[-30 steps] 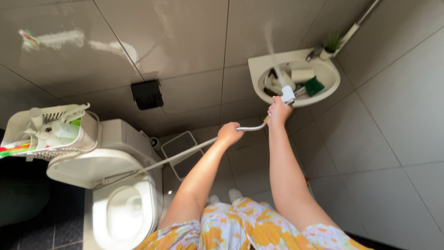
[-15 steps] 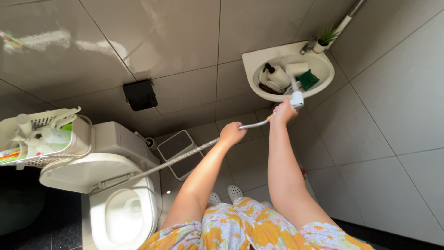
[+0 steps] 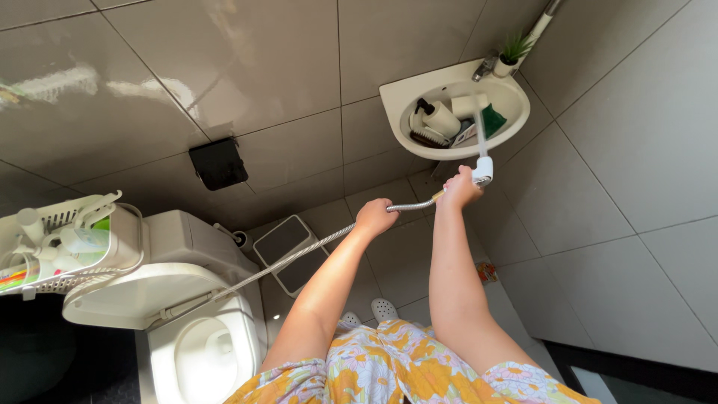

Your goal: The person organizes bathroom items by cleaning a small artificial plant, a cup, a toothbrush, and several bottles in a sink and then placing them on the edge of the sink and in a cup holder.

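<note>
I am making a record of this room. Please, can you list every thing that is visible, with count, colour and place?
Sprayer: one, white, in right hand, spraying water into sink.
Hose: one, metal, from toilet side to sprayer.
Sink: one, white, corner wall.
Bottle: one, white with black pump, in sink.
Sponge: one, green, in sink.
Brush: one, in sink.
Plant: one, green, beside tap.
Toilet: one, white, lid up.
Basket: one, white, on cistern.
Stool: one, grey and white, on floor.
Holder: one, black, on wall.
Left hand: grips hose.
Right hand: grips sprayer.
</note>
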